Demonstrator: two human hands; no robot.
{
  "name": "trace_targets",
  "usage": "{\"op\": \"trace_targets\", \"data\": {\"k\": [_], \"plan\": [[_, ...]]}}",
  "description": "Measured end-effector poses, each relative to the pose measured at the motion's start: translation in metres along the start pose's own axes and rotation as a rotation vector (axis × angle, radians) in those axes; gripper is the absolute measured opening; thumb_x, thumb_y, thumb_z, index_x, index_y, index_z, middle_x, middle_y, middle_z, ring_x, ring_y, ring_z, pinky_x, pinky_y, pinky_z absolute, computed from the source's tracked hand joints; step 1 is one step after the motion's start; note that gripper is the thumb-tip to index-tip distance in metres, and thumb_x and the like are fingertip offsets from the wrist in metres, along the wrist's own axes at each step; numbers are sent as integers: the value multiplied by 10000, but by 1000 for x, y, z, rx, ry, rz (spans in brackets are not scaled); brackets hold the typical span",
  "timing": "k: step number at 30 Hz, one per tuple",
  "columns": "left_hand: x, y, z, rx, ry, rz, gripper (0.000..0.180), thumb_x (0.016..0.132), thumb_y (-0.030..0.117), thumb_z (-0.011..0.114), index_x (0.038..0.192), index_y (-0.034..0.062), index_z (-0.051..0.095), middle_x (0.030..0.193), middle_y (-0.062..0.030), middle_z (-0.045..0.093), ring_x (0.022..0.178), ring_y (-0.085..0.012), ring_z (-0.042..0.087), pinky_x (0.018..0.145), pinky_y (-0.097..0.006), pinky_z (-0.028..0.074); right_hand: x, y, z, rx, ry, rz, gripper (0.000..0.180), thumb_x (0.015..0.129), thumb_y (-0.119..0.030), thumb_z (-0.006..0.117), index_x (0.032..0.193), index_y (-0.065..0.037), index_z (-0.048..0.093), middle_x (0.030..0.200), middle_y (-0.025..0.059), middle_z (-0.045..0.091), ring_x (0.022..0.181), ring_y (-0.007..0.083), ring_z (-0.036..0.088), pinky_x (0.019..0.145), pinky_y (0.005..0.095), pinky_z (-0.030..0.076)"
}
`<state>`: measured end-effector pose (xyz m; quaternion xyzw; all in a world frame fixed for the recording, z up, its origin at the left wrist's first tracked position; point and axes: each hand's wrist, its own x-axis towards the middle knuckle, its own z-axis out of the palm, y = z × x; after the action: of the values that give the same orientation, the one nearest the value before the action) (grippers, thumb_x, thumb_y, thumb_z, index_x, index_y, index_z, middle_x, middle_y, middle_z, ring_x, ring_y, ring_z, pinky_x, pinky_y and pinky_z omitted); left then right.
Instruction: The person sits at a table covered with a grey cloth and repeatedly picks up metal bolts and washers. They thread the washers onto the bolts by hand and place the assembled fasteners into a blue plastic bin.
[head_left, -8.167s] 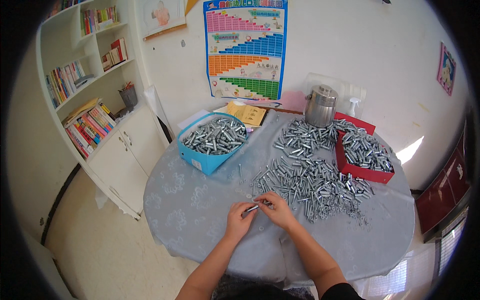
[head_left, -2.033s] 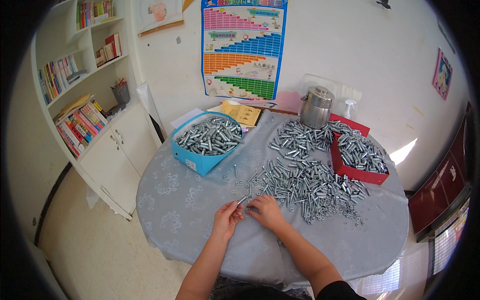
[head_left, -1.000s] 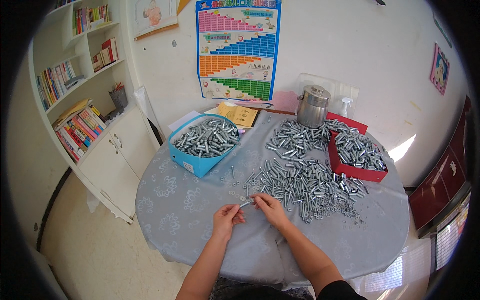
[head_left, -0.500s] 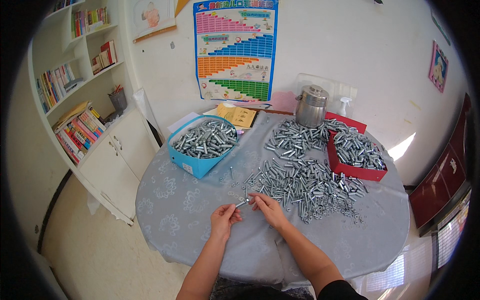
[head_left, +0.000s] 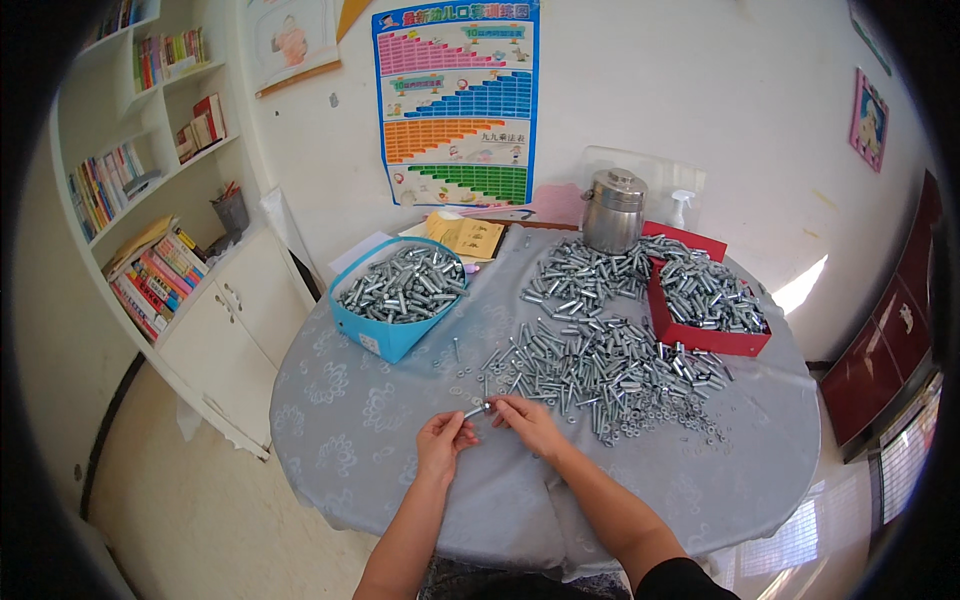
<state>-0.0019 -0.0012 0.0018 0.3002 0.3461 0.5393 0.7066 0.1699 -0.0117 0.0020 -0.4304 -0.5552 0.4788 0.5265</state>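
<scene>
Two hands, left (head_left: pixel 443 443) and right (head_left: pixel 530 424), fingers still pinching one bolt (head_left: pixel 477 409); two boxes at twelve o'clock, blue (head_left: pixel 392 300) and red (head_left: pixel 706 310); nothing shifted.

Two boxes, one blue (head_left: pixel 398 300), one red (head_left: pixel 706 308); bolts (head_left: pixel 600 360) seemingly hundreds.

The small metal piece (head_left: pixel 477 409) pinched between the left hand (head_left: pixel 443 447) and the right hand (head_left: pixel 530 424) is too small to tell bolt from nut, and the fingertips cover part of it. Both forearms are cut off by the lower edge. The red box (head_left: pixel 706 337) hides part of the bolt pile behind it. The bookshelf (head_left: pixel 150 190) blurs toward the dark rim.
</scene>
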Motion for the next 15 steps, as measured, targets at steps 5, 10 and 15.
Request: {"op": "trace_targets", "data": {"k": [5, 10, 15], "plan": [[-1, 1, -1, 34, -4, -3, 110, 833, 100, 567, 883, 5, 541, 757, -96, 587, 601, -142, 562, 557, -278, 511, -2, -7, 6, -14, 53, -14, 260, 883, -219, 502, 995, 7, 565, 821, 53, 586, 729, 99, 540, 661, 234, 450], [0, -1, 0, 70, -23, 10, 119, 831, 94, 568, 883, -8, 538, 759, -107, 587, 596, -150, 568, 552, -288, 522, -1, 5, 2, -164, 40, 55, 253, 863, -267, 531, 857, -28, 613, 671, 26, 569, 608, 83, 503, 559, 240, 421], [-1, -2, 2, 89, -30, 36, 129, 827, 77, 568, 891, -30, 535, 761, -125, 591, 588, -167, 581, 551, -312, 538, -3, -6, -1, -350, 195, 5, 289, 854, -275, 534, 749, -17, 612, 619, 47, 564, 580, 116, 536, 545, 254, 420]]}}
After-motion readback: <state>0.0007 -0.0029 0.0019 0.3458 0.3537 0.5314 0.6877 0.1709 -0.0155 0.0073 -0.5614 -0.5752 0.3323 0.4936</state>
